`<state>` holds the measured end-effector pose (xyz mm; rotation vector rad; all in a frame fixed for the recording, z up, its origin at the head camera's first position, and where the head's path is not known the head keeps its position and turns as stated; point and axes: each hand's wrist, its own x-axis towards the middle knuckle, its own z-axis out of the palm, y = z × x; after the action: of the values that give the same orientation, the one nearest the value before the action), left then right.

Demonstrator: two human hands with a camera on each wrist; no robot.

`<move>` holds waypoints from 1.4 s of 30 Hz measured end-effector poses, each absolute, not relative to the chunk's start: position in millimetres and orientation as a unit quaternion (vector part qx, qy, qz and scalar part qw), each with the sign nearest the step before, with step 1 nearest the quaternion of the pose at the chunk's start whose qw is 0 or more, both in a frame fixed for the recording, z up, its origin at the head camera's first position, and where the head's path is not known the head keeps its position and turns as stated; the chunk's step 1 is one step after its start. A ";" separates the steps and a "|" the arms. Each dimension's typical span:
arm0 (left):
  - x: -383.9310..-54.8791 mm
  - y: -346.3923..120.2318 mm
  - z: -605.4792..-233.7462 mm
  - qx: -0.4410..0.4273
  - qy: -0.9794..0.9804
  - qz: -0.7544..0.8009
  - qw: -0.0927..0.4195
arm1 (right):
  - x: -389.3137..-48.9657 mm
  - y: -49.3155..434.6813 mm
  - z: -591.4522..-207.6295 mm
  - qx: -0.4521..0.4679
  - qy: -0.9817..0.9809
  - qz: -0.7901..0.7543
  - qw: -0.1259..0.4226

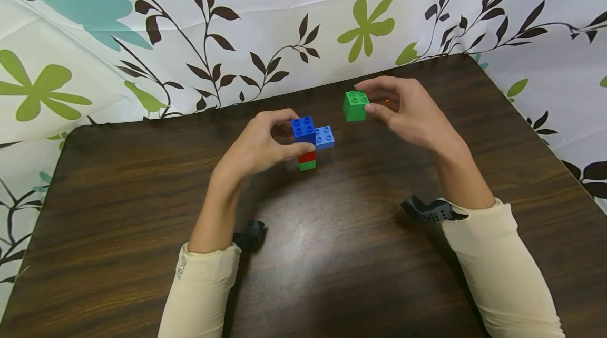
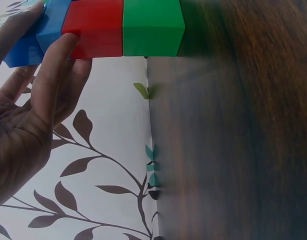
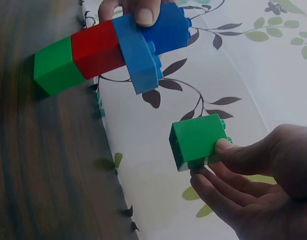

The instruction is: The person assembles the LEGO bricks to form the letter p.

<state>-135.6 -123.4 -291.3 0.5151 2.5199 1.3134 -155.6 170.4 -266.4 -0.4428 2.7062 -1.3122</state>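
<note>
The left hand [image 1: 261, 140] reaches in from the left of the block tower [image 1: 304, 137], its wrist bent slightly toward it, thumb along the near side and the other fingers round the back, so the upper blocks are pinched. The tower stands upright on the dark wooden surface [image 1: 142, 195]: a green base block [image 3: 57, 66], a red block [image 3: 97, 48] above it, a light blue block [image 3: 140, 57] jutting out to the right, and a dark blue block [image 3: 168, 30] on top. The right hand [image 1: 405, 111] comes in from the right of the tower, angled inward, with thumb and fingers closed on a loose green block [image 1: 355, 107]; this is held in the air, apart from the tower, to its right and a little farther back, studs upward.

In the head view the left hand's other fingers are largely hidden behind the tower. The left wrist view cuts the tower off along its upper edge, and the right wrist view loses most of the left hand the same way. A small orange spot [image 1: 388, 99] shows between the right hand's fingers, to the right of the tower (too tiny to make out).
</note>
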 end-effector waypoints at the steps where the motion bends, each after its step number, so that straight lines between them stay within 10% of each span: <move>1: -135.7 -123.4 -291.3 0.177 0.866 0.451 0.126 | -154.9 169.9 -265.7 -0.146 0.888 -0.432 0.052; 42: -136.2 -122.5 -294.0 0.191 0.858 0.461 0.118 | -140.4 151.6 -265.9 -0.277 0.856 -0.429 0.075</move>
<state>-136.2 -122.5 -294.0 0.5589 2.5114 1.3500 -140.4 151.6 -265.9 -0.8297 2.5690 -1.2879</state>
